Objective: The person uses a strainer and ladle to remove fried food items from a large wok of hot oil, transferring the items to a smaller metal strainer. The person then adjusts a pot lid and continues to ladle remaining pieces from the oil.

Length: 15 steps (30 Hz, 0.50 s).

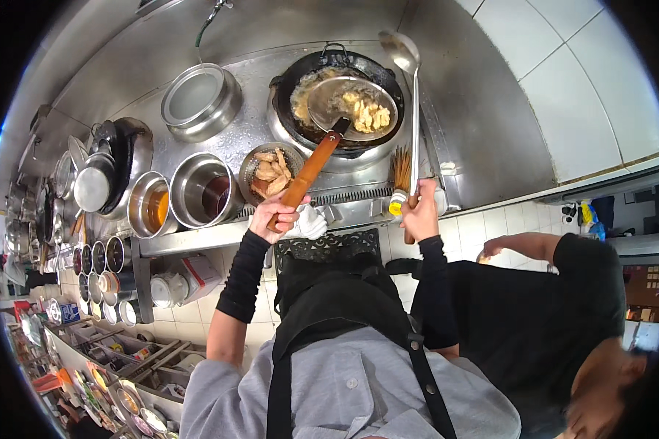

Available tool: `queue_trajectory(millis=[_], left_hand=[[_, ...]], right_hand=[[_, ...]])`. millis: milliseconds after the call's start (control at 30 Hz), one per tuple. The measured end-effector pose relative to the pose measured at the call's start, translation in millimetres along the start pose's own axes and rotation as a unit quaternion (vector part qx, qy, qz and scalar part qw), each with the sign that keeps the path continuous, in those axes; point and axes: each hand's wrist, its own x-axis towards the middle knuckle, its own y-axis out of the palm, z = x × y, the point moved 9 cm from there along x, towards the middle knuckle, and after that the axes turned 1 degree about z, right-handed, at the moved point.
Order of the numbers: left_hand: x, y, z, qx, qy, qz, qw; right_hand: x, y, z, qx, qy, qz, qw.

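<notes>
Head view, looking down: my two hands at a steel cooking range, a skimmer over a wok.
My left hand (272, 215) is closed round the wooden handle of the skimmer (324, 152) — its disc, bearing pale golden fried pieces (370, 115), sits over the black wok (373, 67). My right hand (422, 214) grips a long steel ladle (415, 121), bowl up, right of the wok — a bamboo brush (401, 170) stands just beside it. Browner pieces (271, 173) fill a perforated bowl (247, 170) near my left hand.
</notes>
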Motion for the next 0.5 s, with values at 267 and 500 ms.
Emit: queue_trajectory(millis=[267, 500], left_hand=[[-41.4, 57.5, -15.6, 0.094, 0.071, -0.04, 0.992], [-71.0, 60.6, -23.3, 0.11, 0.113, -0.052, 0.986]], right_hand=[[14.0, 2.8, 100.9, -0.167, -0.15, -0.027, 0.974], [9.6, 58.8, 130.1, -0.158, -0.183, 0.029, 0.97]])
